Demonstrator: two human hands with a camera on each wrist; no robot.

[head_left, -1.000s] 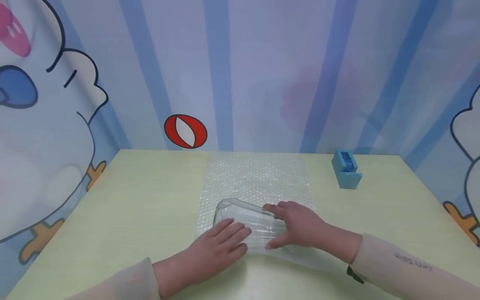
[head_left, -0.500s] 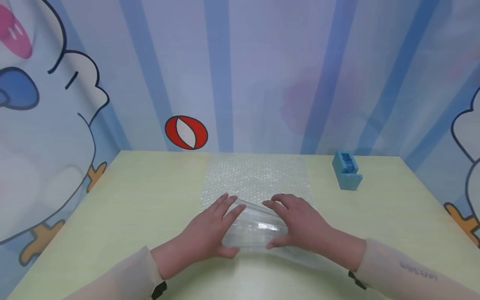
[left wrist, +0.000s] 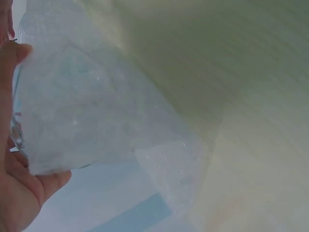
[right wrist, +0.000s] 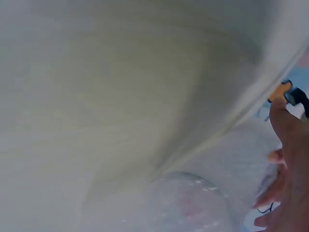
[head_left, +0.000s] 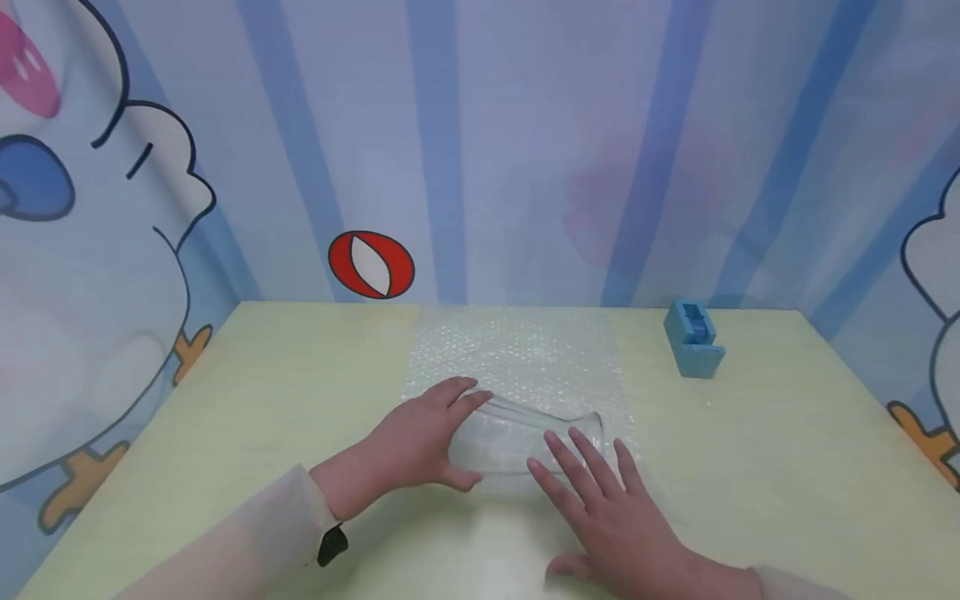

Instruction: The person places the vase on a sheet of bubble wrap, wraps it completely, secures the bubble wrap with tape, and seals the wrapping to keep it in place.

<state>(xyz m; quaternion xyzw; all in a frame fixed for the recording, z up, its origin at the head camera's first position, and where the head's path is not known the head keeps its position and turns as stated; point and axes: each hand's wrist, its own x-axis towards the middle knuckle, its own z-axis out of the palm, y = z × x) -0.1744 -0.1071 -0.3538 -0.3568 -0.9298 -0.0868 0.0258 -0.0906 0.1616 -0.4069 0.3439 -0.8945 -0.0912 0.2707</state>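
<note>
On the pale table (head_left: 300, 375), bubble wrap (head_left: 517, 350) reaches almost to the far edge, with wide surface at both its sides. Near its closer end, a clear glass vessel (head_left: 510, 446) is sideways. The left hand (head_left: 412, 433) grips it; the right hand (head_left: 622, 525) spreads straight fingers by its flared end, contact unclear.

Bubble wrap (head_left: 517, 354) on table (head_left: 315, 367), glass vessel (head_left: 510, 446) at near end, tape dispenser (head_left: 694, 357) to right

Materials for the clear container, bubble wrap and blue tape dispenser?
Clear container: likely glass, possibly clear plastic; smooth, see-through, with darker lines along its edges.
Bubble wrap: probably thin plastic film; translucent, shiny, dotted with glinting bumps.
Tape dispenser: looks like hard plastic; opaque blue body, crisp edges, little shine.
</note>
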